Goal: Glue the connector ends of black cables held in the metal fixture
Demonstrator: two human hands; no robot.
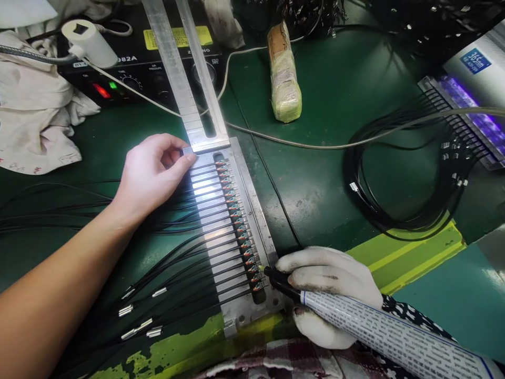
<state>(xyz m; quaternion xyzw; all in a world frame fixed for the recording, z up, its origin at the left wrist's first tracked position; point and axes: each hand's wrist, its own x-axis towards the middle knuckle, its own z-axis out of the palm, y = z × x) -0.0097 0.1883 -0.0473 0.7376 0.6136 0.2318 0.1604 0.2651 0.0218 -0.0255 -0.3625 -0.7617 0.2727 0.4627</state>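
A metal fixture [221,237] lies lengthwise before me, holding a row of black cables [219,212] with bared orange and teal wires at small metal connectors [239,213]. My left hand [155,168], bare, pinches the fixture's far left corner between thumb and fingers. In its white glove, my right hand [335,279] grips a glue tube [379,326] printed with small text. The tube's black nozzle points left, and its tip is at the connectors near the fixture's close end. A slotted metal bar [197,118] rests against the fixture's far end.
Behind stands a black control box [138,79] with lit displays. A tape-wrapped block [284,79] lies at the back. To the right are a coil of black cables [355,197] and a 365nm lamp [479,63] glowing violet over another fixture. A clear hose [307,146] crosses the green bench.
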